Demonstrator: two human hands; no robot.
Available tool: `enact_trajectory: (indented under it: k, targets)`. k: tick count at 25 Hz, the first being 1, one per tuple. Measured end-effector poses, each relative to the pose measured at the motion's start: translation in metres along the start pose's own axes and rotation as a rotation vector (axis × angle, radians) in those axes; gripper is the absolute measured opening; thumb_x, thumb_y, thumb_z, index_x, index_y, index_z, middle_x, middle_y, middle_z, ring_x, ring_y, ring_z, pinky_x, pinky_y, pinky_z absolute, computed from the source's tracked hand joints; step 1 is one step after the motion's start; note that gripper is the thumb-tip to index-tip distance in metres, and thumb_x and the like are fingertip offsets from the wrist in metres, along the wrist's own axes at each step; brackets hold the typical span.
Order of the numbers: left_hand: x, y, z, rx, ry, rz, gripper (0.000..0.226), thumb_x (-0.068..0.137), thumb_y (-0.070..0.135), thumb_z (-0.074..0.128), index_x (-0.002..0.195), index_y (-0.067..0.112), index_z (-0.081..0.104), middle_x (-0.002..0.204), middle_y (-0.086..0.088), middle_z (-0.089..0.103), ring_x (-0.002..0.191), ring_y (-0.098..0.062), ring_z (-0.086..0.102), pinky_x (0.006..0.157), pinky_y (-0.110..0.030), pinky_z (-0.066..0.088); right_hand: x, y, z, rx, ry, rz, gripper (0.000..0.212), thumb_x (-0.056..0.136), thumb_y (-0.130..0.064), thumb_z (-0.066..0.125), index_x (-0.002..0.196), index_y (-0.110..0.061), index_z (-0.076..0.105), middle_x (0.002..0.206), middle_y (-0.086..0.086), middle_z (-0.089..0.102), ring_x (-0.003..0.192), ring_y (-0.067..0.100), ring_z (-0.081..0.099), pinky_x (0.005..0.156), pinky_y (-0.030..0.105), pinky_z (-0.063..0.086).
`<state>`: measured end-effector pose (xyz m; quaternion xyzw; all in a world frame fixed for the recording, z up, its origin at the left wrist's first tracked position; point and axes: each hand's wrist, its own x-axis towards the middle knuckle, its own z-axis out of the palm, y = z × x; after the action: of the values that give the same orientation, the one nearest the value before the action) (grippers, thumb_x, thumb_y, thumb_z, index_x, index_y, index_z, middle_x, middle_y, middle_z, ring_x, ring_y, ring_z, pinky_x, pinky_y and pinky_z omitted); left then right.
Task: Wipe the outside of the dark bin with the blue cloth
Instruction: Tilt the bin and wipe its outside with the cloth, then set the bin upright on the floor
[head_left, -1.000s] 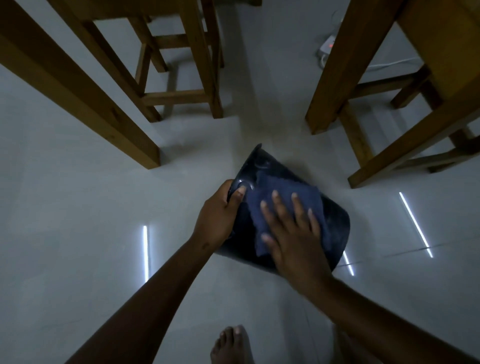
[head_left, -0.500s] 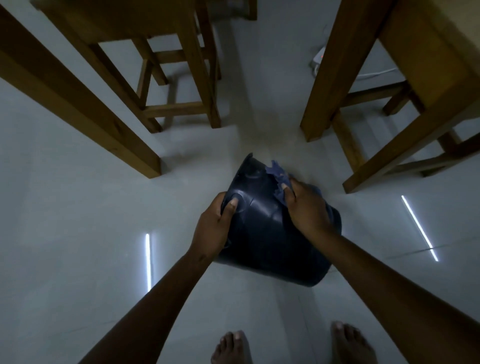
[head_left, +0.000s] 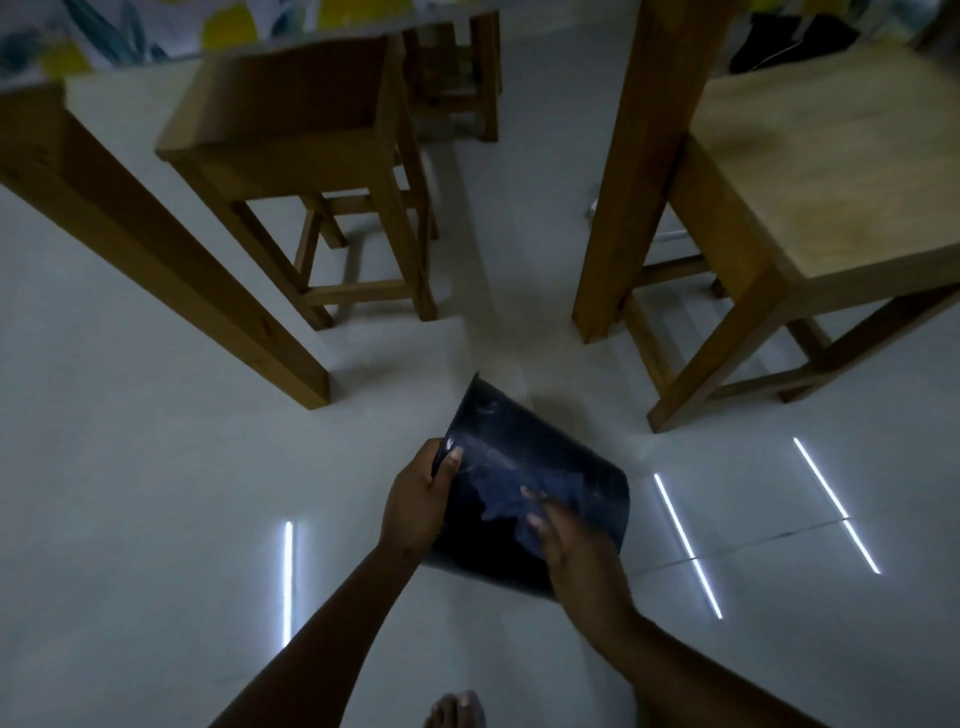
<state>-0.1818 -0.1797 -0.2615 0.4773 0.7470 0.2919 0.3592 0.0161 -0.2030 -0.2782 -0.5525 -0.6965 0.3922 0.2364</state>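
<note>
The dark bin is tipped on its side above the pale floor, its rim pointing away from me. My left hand grips the bin's left edge, thumb on the outer wall. The blue cloth lies crumpled against the bin's upper side, hard to separate from the dark plastic. My right hand presses on the cloth near the bin's base, fingers blurred with motion.
A wooden stool stands at the back left, a larger wooden stool at the right. A thick table leg slants in from the left, another leg rises mid-right. My bare foot shows at the bottom.
My right hand has slid with the cloth from the bin's far rim back toward its base. The view has tilted up, showing more of the stools. The left hand keeps its grip.
</note>
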Motion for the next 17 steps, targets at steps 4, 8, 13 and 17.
enact_trajectory:
  k: [4, 8, 13, 17]
  targets:
    - [-0.004, 0.027, -0.002, 0.233, 0.022, 0.255, 0.022, 0.100, 0.041, 0.044, 0.107, 0.025, 0.059, 0.092, 0.000, 0.073, 0.079, -0.018, 0.068, 0.070, -0.034, 0.056, 0.010, -0.023, -0.059, 0.430, 0.245, 0.276, 0.021, 0.099, -0.028, 0.044, 0.106, -0.021, 0.063, 0.095, -0.008, 0.067, 0.084, -0.007, 0.062, 0.067, 0.003, 0.042]
    - [-0.010, 0.031, 0.011, 0.512, -0.006, 0.530, 0.009, 0.094, 0.025, 0.055, 0.097, 0.026, 0.063, 0.086, 0.006, 0.072, 0.076, -0.013, 0.067, 0.065, -0.029, 0.055, 0.009, -0.024, -0.084, 0.455, 0.251, 0.262, 0.021, 0.100, -0.030, 0.042, 0.102, -0.023, 0.062, 0.094, -0.009, 0.067, 0.086, -0.005, 0.061, 0.066, 0.003, 0.042]
    - [-0.018, 0.001, 0.023, 0.743, -0.115, 0.626, 0.020, 0.075, 0.008, 0.067, 0.089, 0.022, 0.067, 0.070, 0.003, 0.068, 0.058, -0.018, 0.066, 0.049, -0.026, 0.051, 0.006, -0.026, -0.076, 0.475, 0.287, 0.275, 0.024, 0.100, -0.032, 0.042, 0.102, -0.020, 0.063, 0.092, -0.010, 0.066, 0.085, -0.007, 0.061, 0.068, 0.005, 0.043]
    - [-0.029, -0.019, 0.031, 0.777, -0.242, 0.597, 0.020, 0.080, 0.018, 0.061, 0.099, 0.022, 0.067, 0.078, 0.000, 0.070, 0.067, -0.022, 0.069, 0.054, -0.031, 0.055, 0.003, -0.025, -0.066, 0.455, 0.265, 0.277, 0.022, 0.100, -0.033, 0.040, 0.107, -0.026, 0.059, 0.098, -0.006, 0.066, 0.095, 0.004, 0.061, 0.075, 0.017, 0.044]
